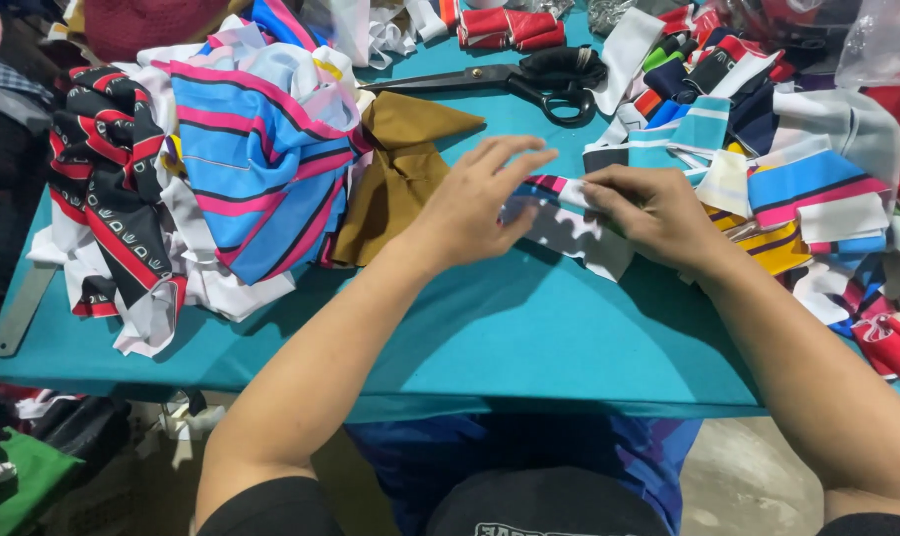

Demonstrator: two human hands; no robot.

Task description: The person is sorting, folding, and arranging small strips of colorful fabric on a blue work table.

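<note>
Both hands meet over a small strip (569, 223) of cloth, white with pink, blue and dark stripes, lying just right of the table's centre. The left hand (480, 203) rests flat on the strip's left end, fingers spread and pointing toward 2 o'clock, not clenched; whether it pinches the cloth cannot be told. The right hand (648, 213) pinches the strip's upper edge between thumb and fingers, knuckles toward 10 o'clock.

The table (470, 337) is covered in teal cloth. At 9 o'clock from the hands lies a brown piece (395, 169), folded, touching a striped heap (261, 149) in blue, pink and white. Further toward 9 o'clock sits a black, red and white heap (108, 199), hanging over the table's left edge.

At 12 o'clock from the hands lie black scissors (529, 79), blades closed, tips pointing to 9 o'clock. Beyond them lies a red roll (510, 28).

At 3 o'clock a pile of offcuts (817, 189), striped in blue, pink, white, yellow and navy, covers the right side of the table; the strip's right end touches it.

A metal ruler (18, 313) juts from the left table edge at 8 o'clock.
</note>
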